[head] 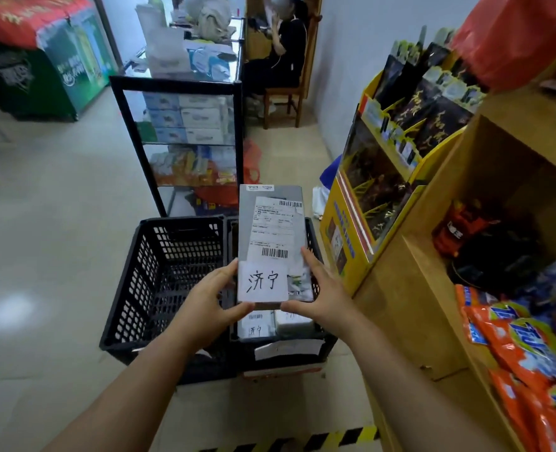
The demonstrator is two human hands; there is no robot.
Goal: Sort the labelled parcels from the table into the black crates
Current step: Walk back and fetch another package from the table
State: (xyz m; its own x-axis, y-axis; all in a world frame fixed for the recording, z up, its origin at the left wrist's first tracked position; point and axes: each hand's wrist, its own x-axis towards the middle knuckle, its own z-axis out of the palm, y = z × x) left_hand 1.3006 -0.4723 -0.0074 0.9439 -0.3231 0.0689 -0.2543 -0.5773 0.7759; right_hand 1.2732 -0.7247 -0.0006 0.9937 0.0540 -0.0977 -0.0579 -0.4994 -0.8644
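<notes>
Over right crate [315, 252] — parcel [271, 243] held, both hands [204, 305] [327, 296].

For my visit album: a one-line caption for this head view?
Both hands hold a labelled grey parcel above the right black crate.

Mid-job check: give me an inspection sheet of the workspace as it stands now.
Surface: tiled floor; no table in view.
Job's things: grey parcel with handwritten label, held over right crate, which holds labelled parcels; left crate shows none.
Clutter: nothing seen.
Hands: left hand and right hand grip the grey parcel's near end.
Cables: nothing seen.
Surroundings: glass shelf, snack display, seated person.
</notes>
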